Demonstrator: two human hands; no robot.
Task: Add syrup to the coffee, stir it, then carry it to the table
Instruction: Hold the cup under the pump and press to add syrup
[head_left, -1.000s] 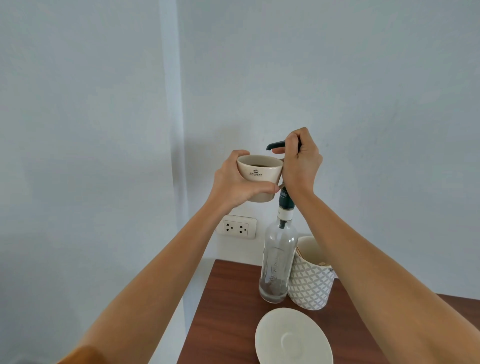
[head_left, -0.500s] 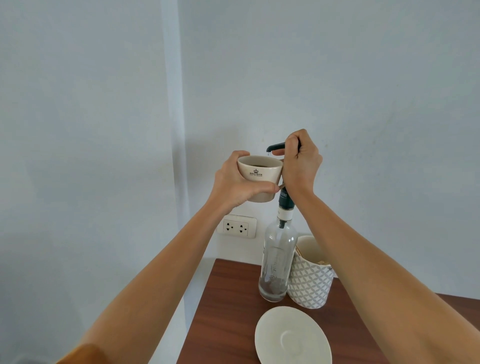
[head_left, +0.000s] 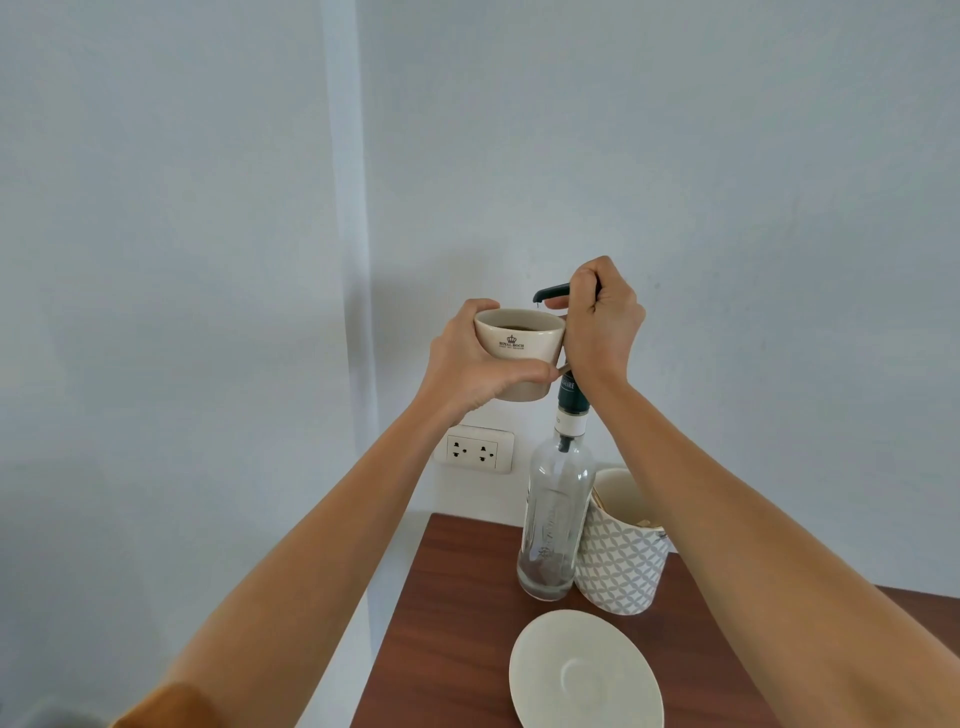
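Left hand (head_left: 467, 364) fingers wrap the coffee cup (head_left: 519, 345) under the spout while right hand (head_left: 602, 322) fingers fist around the syrup pump (head_left: 551, 292).

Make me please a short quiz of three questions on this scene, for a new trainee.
1. True or false: the cup stands on the saucer.
2. Which hand holds the cup?
3. The pump spout is: A) over the cup's rim, B) over the patterned holder, C) off the syrup bottle.

Key: 1 false, it is held in the air. 2 the left hand; the right hand grips the pump. 3 A.
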